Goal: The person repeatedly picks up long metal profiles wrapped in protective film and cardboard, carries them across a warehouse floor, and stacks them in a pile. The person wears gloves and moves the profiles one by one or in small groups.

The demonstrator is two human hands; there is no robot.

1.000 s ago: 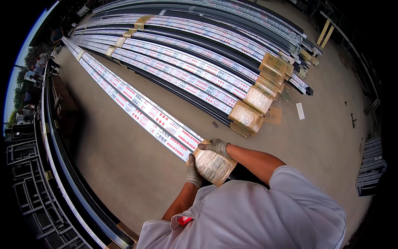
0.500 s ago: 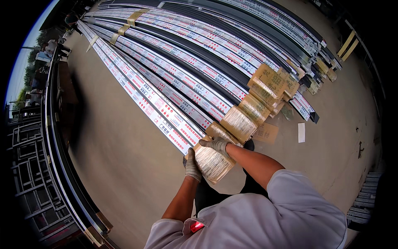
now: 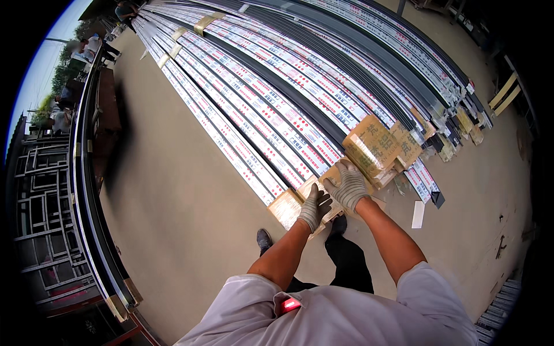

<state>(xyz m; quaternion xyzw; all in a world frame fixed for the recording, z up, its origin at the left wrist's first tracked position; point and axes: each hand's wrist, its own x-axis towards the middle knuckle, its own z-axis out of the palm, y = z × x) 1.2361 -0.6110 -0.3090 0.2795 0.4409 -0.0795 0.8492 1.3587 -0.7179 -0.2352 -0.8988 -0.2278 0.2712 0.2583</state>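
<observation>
A long bundle in white plastic film with red print (image 3: 243,161) is lying on the grey-brown concrete floor (image 3: 167,190) at the left edge of a row of similar bundles (image 3: 283,135), its brown taped end (image 3: 284,209) facing you. Beside it, your grey-gloved left hand (image 3: 314,209) is hanging half-spread, contact unclear, while your grey-gloved right hand (image 3: 350,188) is resting, fingers spread, on a neighbouring brown wrapped end (image 3: 329,174).

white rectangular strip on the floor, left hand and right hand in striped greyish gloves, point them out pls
White rectangular strip (image 3: 418,214): head view, middle of its flat face.
Left hand (image 3: 313,210): head view, back of the glove.
Right hand (image 3: 351,188): head view, back of the glove.
</observation>
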